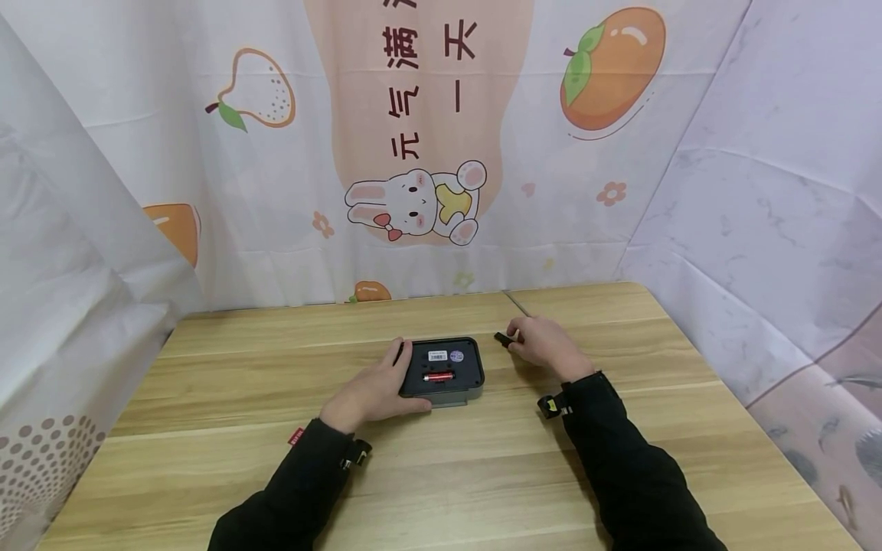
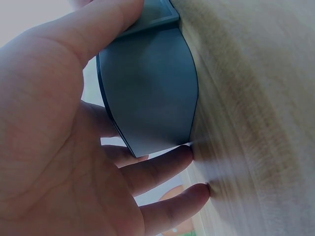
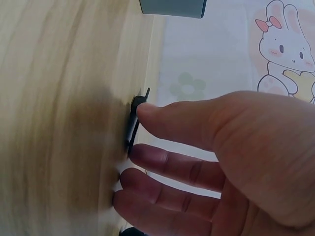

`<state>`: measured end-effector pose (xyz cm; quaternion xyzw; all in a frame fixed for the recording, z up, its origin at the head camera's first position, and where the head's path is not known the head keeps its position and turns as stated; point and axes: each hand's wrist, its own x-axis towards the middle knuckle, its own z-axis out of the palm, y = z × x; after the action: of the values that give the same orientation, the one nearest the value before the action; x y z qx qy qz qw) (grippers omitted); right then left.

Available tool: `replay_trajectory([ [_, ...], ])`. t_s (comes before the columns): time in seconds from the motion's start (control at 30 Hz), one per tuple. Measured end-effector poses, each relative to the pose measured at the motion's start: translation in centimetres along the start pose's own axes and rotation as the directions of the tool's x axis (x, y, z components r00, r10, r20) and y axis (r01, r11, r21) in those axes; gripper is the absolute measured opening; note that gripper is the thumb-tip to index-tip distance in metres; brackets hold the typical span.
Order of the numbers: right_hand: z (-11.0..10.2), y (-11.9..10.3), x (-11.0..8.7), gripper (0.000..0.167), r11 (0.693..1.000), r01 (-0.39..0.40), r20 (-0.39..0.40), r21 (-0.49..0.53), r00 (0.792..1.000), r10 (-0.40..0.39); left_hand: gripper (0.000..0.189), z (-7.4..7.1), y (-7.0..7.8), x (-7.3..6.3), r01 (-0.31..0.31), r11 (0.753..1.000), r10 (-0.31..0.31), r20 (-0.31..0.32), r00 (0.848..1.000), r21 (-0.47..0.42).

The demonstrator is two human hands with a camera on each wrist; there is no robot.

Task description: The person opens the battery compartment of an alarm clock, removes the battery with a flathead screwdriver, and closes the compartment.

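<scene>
Device (image 1: 448, 390) lies mid-scene: behind it hangs a white curtain (image 1: 276, 184) printed with fruit (image 1: 613, 69) and a sideways rabbit (image 1: 416, 203); beneath it spreads a pale wood-grained worktop (image 1: 441, 490). Left hand (image 1: 372, 392), thumb and fingers wide apart, grips its left end; right hand (image 1: 549, 349), nearly closed, pinches a small black piece (image 1: 502, 338) to its right. Its upturned face holds a red battery (image 1: 439, 376).
</scene>
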<state>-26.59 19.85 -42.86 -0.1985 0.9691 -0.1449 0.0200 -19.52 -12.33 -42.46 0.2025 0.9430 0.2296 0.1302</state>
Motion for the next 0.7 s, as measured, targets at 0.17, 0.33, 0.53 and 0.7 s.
replay_trajectory([
  [0.17,0.0,0.0,0.0,0.020,1.000,-0.005,0.001,0.011,1.000,0.005,0.113,0.1,0.0,0.0,0.006,1.000,-0.006,0.000,1.000,0.006],
  [0.33,0.0,0.0,-0.1,0.021,1.000,-0.011,0.008,0.025,1.000,0.011,0.113,0.1,-0.1,0.0,0.007,1.000,-0.007,0.002,1.000,0.005],
  [0.53,-0.7,0.2,0.1,0.026,0.995,-0.057,0.019,0.087,0.998,0.055,0.113,0.1,0.0,0.0,0.006,1.000,-0.006,0.003,1.000,0.002],
  [0.7,-1.7,0.9,-0.1,0.035,0.985,-0.119,-0.021,0.127,0.992,0.123,0.113,0.1,-0.2,0.1,0.004,1.000,-0.004,0.003,1.000,-0.002],
])
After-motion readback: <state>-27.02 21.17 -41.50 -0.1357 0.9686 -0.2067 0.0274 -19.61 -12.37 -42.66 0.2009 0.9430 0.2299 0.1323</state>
